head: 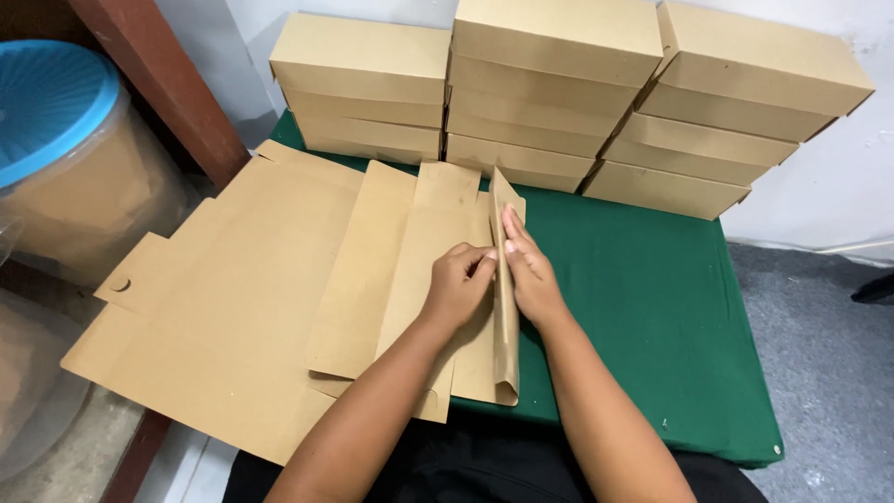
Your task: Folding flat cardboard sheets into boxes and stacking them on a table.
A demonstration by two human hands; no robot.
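Standing upright between both hands (pixel 494 279), tan cardboard flap (pixel 504 307); creased, unprinted

One head-worn view, looking steeply down and forward

The camera sits above the person's own forearms, close to the left hand (pixel 458 284) and right hand (pixel 531 275) at mid-frame, facing across the green table (pixel 652 298) toward the stacked boxes (pixel 559 93) by the wall; a tub with a blue lid (pixel 47 102) falls at the left edge, grey floor (pixel 819 373) at the right

Green-topped table (pixel 652 307), white wall (pixel 819 200)
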